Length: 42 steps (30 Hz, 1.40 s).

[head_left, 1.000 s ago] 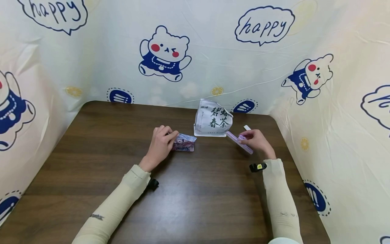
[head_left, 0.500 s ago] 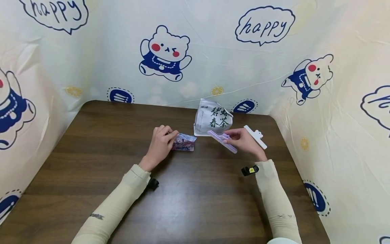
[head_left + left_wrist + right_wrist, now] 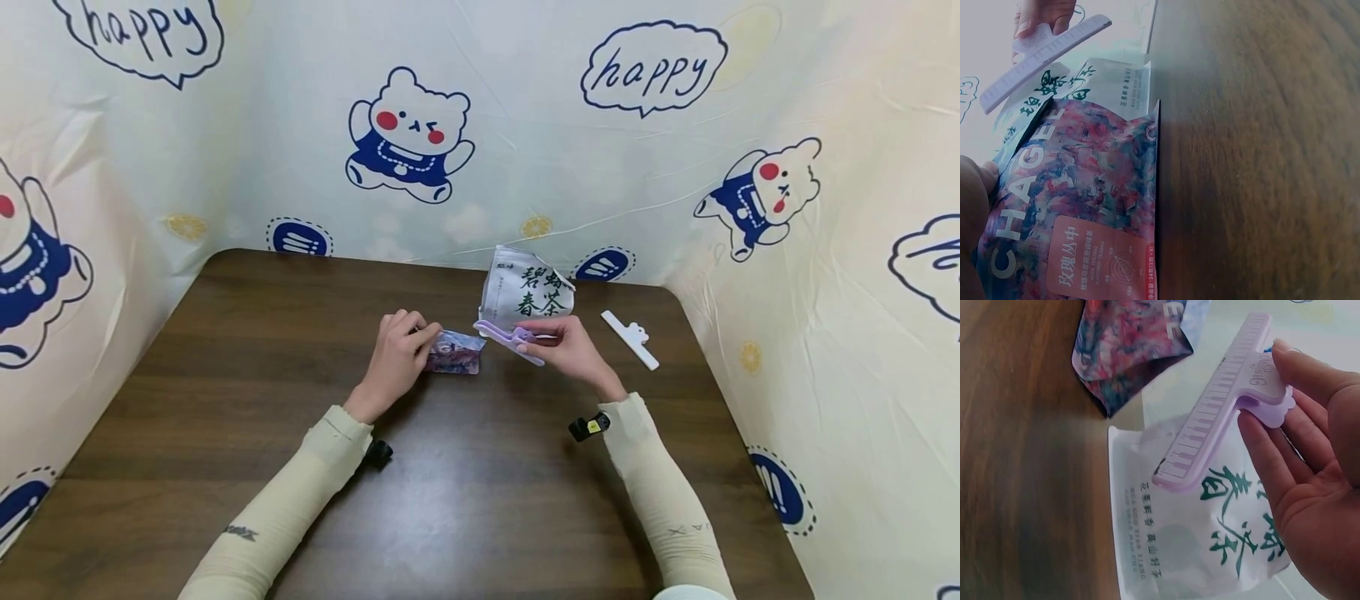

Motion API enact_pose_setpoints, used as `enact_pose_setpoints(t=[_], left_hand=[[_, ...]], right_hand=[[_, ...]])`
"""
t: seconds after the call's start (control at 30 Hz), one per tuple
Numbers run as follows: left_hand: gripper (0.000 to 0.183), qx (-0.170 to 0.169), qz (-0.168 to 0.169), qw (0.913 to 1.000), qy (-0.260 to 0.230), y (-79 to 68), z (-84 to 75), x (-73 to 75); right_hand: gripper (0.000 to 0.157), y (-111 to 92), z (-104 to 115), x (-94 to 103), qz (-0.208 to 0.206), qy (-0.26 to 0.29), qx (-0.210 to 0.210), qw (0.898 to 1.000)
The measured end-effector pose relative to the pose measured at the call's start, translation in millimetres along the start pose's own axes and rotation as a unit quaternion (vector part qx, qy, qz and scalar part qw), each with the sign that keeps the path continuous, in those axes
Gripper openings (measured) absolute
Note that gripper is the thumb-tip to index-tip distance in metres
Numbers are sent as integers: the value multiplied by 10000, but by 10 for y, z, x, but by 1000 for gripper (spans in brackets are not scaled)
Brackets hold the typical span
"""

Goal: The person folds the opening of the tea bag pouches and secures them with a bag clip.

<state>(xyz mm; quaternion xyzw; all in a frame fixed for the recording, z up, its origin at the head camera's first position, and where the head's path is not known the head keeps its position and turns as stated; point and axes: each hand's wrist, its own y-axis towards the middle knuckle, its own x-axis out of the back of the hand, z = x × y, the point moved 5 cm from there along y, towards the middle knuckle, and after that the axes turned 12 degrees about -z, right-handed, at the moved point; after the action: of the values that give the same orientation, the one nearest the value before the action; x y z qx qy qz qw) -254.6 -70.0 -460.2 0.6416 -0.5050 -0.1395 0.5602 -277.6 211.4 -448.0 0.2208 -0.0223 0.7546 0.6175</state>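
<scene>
Bear-printed sheeting (image 3: 300,125) surrounds a dark worktop (image 3: 450,500). On it is the pouch (image 3: 454,353), patterned pink and blue. Its left end is in the left hand (image 3: 401,358), fingers curled round it. Just to the pouch's right, the right hand (image 3: 573,354) pinches a purple clip (image 3: 1213,409) by its tabs (image 3: 1263,378), apart from the pouch. Behind and right of the pouch is a white bag (image 3: 510,287); farther right, a white clip (image 3: 622,333). I'd judge it best to hold the pouch steady, edge pressed flat, squeeze the tabs evenly and line the clip along that edge.
</scene>
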Motion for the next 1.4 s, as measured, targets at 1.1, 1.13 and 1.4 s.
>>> enact_pose_setpoints(t=[1.1,1.13,1.4], left_hand=[[11,-41,-12,10000,19,-4,-11,-3],[11,-30,-14,10000,15,-7,-11,-3],[11,-30,-44,10000,3,-19,5,-16]], right_hand=[[25,-126,340,-187,-655,-1047,842,9888],[25,-130,328,-186,-634,-1103,862,9881],[25,-84,-16,-184,-600,-1454,1246,9797]])
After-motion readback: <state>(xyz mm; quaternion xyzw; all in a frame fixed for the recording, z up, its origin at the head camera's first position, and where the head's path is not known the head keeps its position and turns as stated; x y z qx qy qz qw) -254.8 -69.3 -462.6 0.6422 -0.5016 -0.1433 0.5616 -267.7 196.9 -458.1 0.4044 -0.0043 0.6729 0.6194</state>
